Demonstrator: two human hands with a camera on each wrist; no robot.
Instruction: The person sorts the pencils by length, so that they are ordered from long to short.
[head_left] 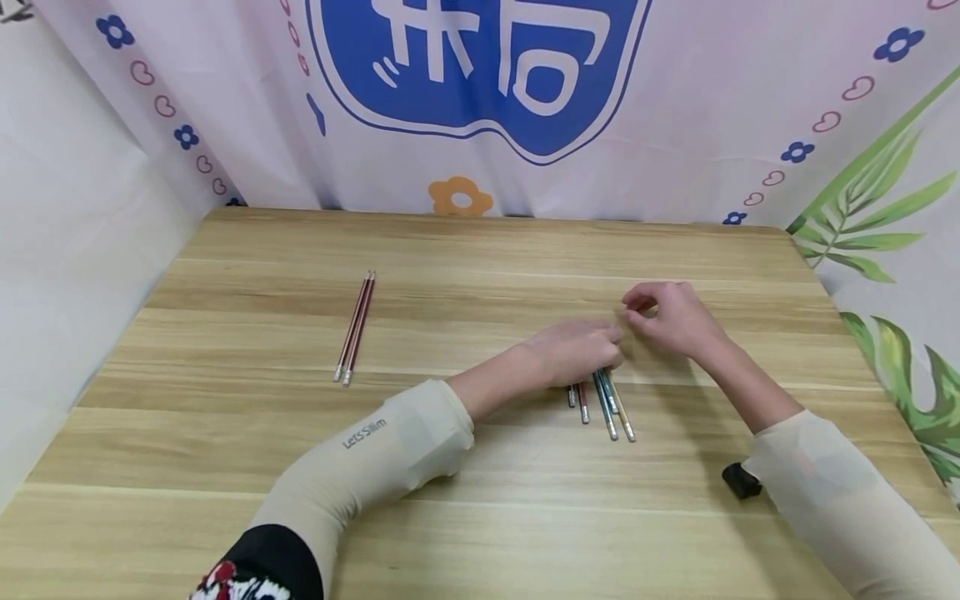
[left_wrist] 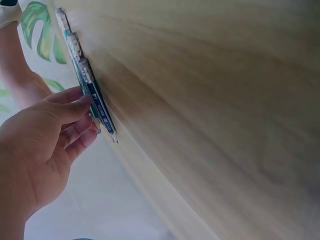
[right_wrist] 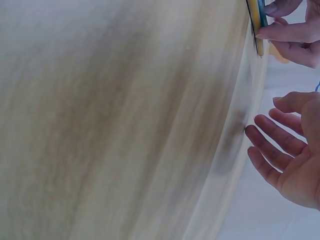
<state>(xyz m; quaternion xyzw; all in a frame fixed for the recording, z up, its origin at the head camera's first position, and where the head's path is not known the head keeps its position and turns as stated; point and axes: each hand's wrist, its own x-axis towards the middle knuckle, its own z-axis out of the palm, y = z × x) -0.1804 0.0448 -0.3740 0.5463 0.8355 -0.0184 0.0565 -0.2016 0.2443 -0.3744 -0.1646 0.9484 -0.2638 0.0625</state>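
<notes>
My left hand (head_left: 573,352) grips a loose bundle of pencils (head_left: 609,417) lying on the table, right of centre. Eraser ends point toward me, and the hand covers the far part of the bundle in the head view. Among them are teal ones, a dark red one (head_left: 584,408), a yellow one (head_left: 627,421) and a dark blue one (left_wrist: 101,110). The left thumb and fingers lie against the pencils in the left wrist view. My right hand (head_left: 675,317), fingers loosely bent and holding nothing, hovers just right of the left hand.
Two dark red pencils (head_left: 360,329) lie side by side on the left half of the wooden table (head_left: 480,533). A printed curtain (head_left: 247,108) hangs behind the far edge. A small black object (head_left: 741,482) shows at the right sleeve.
</notes>
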